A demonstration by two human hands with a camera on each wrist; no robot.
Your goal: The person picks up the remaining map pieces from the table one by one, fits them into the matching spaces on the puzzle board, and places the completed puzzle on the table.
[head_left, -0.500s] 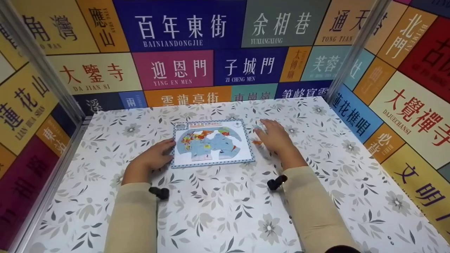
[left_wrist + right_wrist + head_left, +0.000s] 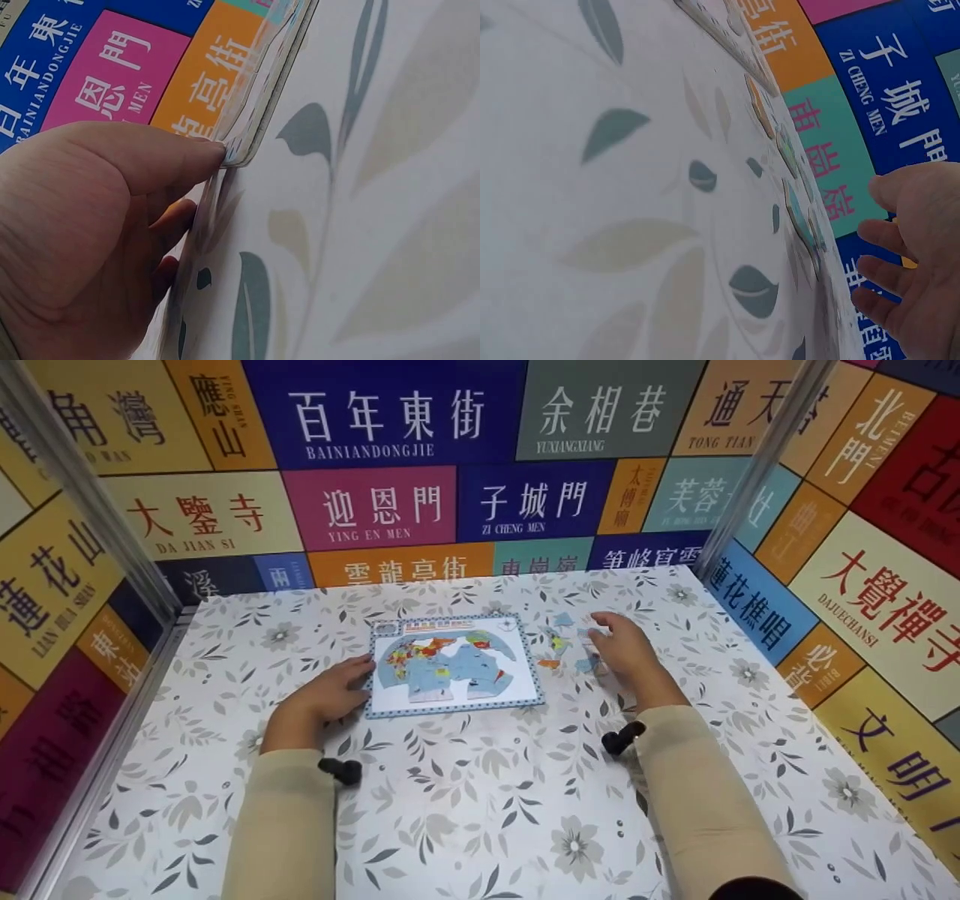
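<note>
A flat world map jigsaw puzzle board (image 2: 456, 708) with a blue dotted border lies on the table, partly filled with map pieces and showing white gaps. My left hand (image 2: 324, 691) rests beside its left edge; in the left wrist view the thumb (image 2: 202, 156) touches the board's corner, fingers loosely bent. To the right of the board lie several loose puzzle pieces, among them an orange piece (image 2: 550, 664), a blue piece (image 2: 562, 619) and another blue piece (image 2: 586, 665). My right hand (image 2: 628, 654) hovers at their right side, fingers relaxed, nothing visible in its grasp.
A white cloth with grey leaves and flowers covers the table (image 2: 465, 810). Colourful panels with Chinese lettering (image 2: 382, 412) stand behind it and at both sides, with metal posts (image 2: 765, 465) at the corners. A small black device (image 2: 622, 737) sits at each cuff.
My right hand has moved to the right, away from the board, uncovering loose puzzle pieces. The left hand and the board stay where they were.
</note>
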